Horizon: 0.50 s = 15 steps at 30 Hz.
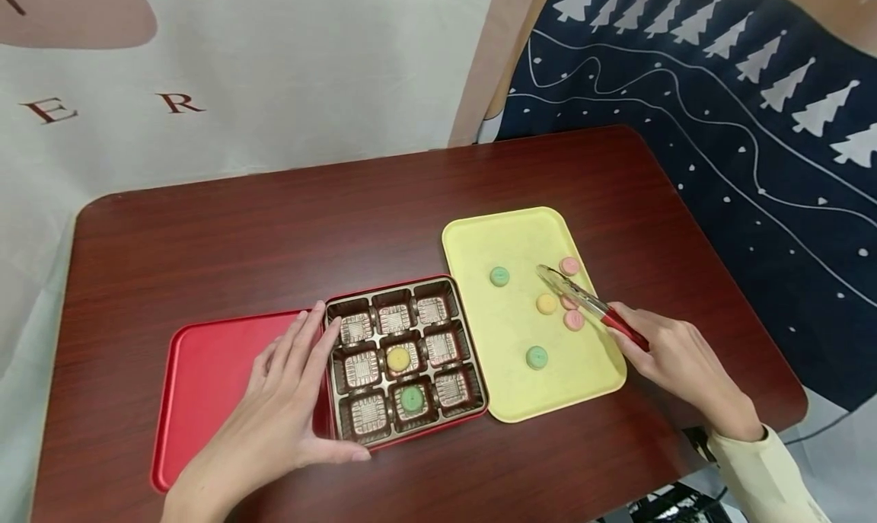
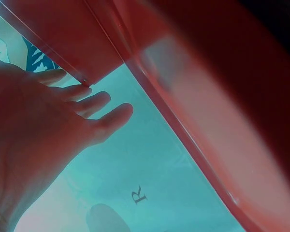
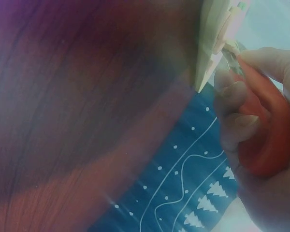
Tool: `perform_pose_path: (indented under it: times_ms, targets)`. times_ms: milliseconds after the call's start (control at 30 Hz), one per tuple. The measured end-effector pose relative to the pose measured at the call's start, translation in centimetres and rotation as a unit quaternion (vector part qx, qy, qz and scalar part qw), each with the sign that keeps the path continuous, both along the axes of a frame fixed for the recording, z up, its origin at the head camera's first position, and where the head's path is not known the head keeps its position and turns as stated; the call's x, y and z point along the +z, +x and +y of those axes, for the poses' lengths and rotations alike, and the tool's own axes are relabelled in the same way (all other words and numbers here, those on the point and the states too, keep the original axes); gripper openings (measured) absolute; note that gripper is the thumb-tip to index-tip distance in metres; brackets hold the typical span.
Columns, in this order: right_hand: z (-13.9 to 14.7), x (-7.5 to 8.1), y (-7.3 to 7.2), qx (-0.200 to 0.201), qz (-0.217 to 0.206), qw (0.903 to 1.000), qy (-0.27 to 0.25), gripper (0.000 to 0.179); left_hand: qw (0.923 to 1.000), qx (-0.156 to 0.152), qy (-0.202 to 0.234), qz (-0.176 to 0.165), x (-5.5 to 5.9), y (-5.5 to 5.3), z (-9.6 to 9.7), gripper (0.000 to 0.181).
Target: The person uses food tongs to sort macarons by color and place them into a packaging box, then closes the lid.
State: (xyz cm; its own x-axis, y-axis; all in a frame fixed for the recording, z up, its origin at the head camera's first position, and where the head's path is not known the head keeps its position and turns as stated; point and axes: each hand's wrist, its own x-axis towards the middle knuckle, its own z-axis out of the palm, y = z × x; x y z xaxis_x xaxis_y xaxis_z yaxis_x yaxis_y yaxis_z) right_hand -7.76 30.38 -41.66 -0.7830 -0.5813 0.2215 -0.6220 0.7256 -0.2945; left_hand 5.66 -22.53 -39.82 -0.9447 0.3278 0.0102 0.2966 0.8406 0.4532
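Note:
My right hand [image 1: 674,355] grips small tongs [image 1: 620,326] with red handles and metal tips. Those tips hover over or touch the yellow tray [image 1: 507,237], by the pink round pieces [image 1: 574,320] and a yellow piece [image 1: 546,304]; one pink piece is partly covered by the tongs. In the right wrist view, fingers wrap the red handle [image 3: 266,116]. My left hand [image 1: 277,416], fingers extended and thumb spread, touches the left side of a compartmented box [image 1: 428,376]. Inside it, a yellow piece [image 1: 398,358] fills the middle compartment and a green piece [image 1: 412,399] the front-middle one.
Two green pieces [image 1: 537,357] lie apart on the yellow tray. Left of the box is a red lid or tray [image 1: 219,367], partly under my left hand. All stand on a dark wooden table [image 1: 329,218], with a tree-patterned cloth [image 1: 685,127] beyond its right edge.

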Motion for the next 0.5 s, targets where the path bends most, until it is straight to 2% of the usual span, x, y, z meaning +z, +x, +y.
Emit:
perform_pose_path:
  times_ms: [200, 500]
  targets:
    - [0.0, 0.2, 0.0, 0.013, 0.004, 0.9999, -0.006, 0.053, 1.0000, 0.002, 0.004, -0.004, -0.1, 0.0, 0.1, 0.159]
    - [-1.4, 0.9, -1.1, 0.035, -0.002, 0.9990, -0.029, 0.047, 0.9999, 0.004, 0.002, -0.011, 0.4, 0.1, 0.1, 0.157]
